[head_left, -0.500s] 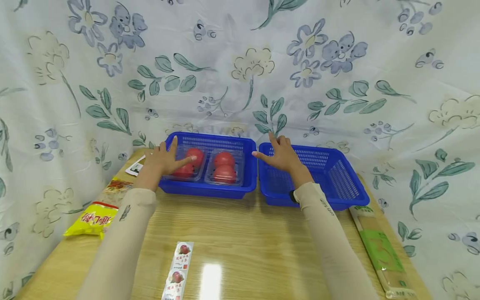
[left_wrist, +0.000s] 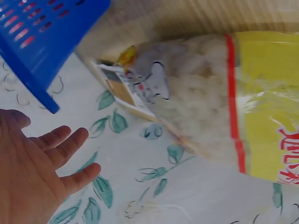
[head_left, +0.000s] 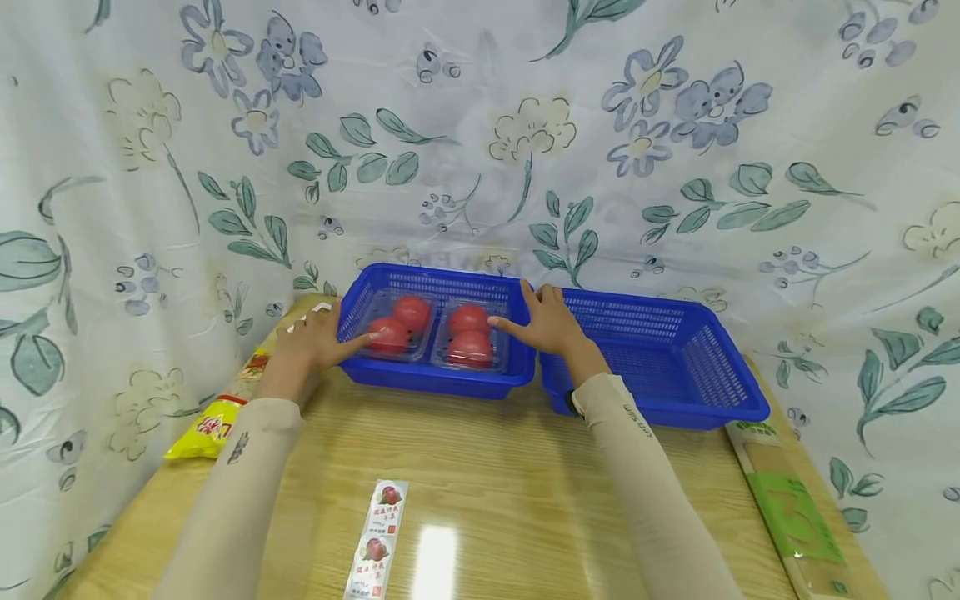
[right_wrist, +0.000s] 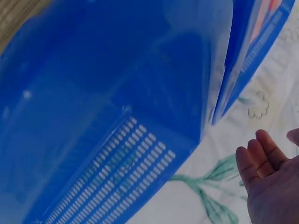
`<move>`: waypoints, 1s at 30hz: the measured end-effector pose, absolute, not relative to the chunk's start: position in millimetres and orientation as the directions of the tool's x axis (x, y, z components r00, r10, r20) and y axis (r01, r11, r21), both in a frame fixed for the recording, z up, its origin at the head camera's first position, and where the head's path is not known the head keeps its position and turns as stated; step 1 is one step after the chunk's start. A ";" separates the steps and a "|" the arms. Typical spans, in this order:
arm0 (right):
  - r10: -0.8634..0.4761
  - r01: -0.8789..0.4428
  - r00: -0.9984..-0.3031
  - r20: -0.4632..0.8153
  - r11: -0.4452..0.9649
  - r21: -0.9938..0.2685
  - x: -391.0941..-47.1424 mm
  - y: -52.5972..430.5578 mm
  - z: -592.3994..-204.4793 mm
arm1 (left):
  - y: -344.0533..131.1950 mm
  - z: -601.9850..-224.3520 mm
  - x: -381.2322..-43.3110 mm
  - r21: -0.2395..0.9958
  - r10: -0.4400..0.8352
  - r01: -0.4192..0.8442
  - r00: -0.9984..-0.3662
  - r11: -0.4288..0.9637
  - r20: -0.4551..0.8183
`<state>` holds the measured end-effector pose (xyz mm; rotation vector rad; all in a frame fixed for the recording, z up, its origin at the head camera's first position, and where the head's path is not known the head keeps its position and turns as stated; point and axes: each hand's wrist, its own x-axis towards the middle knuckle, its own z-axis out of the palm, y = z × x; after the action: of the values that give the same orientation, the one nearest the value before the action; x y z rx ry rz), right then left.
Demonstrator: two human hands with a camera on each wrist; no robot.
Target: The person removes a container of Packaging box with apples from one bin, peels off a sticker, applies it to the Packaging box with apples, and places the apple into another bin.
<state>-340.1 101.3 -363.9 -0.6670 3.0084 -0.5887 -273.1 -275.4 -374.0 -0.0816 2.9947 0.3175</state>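
Two clear plastic boxes, a left one point(head_left: 381, 353) and a right one point(head_left: 441, 354), lie in the left blue basket point(head_left: 427, 381), each with two round red fruits point(head_left: 470, 348). My left hand point(head_left: 310, 340) is at that basket's left end, fingers spread, its thumb reaching across the rim in the head view. Within the left wrist view its fingers point(left_wrist: 67, 144) are apart from the basket. My right hand point(head_left: 551, 323) hovers where the two baskets meet, thumb over the left basket; contact cannot be made out. The right blue basket point(head_left: 652, 358) holds nothing visible.
A yellow snack bag point(head_left: 206, 429) lies at the table's left edge. A strip of fruit stickers point(head_left: 377, 533) is on the wooden table point(head_left: 510, 492) near the front. A flat green-labelled pack point(head_left: 795, 517) lies along the right side. Floral cloth point(head_left: 480, 167) hangs behind.
Both hands have shifted left relative to the baskets, the right one nearer the left basket's right end. The head view has turned slightly left.
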 end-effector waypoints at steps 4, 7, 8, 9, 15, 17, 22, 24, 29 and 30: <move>-0.412 -0.408 -0.909 0.066 0.843 -0.350 -339.2 92.0 -366.9 | -283.0 -382.0 -269.3 0.202 -0.048 -0.075 -0.990 0.977 -0.134; -0.425 -0.424 -0.902 0.076 0.838 -0.342 -339.5 84.5 -371.3 | -289.0 -387.2 -266.0 0.197 -0.058 -0.091 -0.985 0.976 -0.165; -0.429 -0.429 -0.900 0.079 0.836 -0.343 -339.6 81.9 -372.8 | -290.9 -388.8 -264.8 0.202 -0.058 -0.096 -0.981 0.975 -0.184; -0.434 -0.434 -0.897 0.082 0.833 -0.343 -339.8 79.2 -374.1 | -292.5 -389.9 -263.2 0.213 -0.058 -0.102 -0.978 0.972 -0.202; -0.456 -0.453 -0.886 0.081 0.817 -0.356 -340.2 59.3 -382.3 | -300.5 -401.2 -260.2 0.325 -0.044 -0.124 -0.969 0.937 -0.245; -0.464 -0.457 -0.883 0.074 0.811 -0.365 -339.6 51.6 -385.2 | -302.2 -405.7 -260.9 0.346 -0.039 -0.122 -0.971 0.930 -0.237; -0.482 -0.468 -0.874 0.059 0.803 -0.369 -338.4 33.2 -390.8 | -302.2 -410.5 -260.6 0.347 -0.028 -0.100 -0.978 0.933 -0.205; -0.489 -0.475 -0.870 0.057 0.804 -0.358 -338.2 26.8 -392.6 | -301.6 -410.9 -260.3 0.333 -0.025 -0.090 -0.981 0.939 -0.192; -0.509 -0.496 -0.859 0.057 0.799 -0.339 -337.9 12.0 -396.5 | -302.9 -412.7 -258.3 0.308 -0.032 -0.083 -0.985 0.948 -0.167; -0.513 -0.500 -0.857 0.056 0.799 -0.334 -338.0 9.1 -397.5 | -303.3 -413.3 -257.7 0.305 -0.033 -0.081 -0.986 0.949 -0.162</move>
<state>-338.0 9.1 -397.5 -0.8292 2.9445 -0.5305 -257.7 -303.3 -413.3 -0.0867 2.9477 0.4717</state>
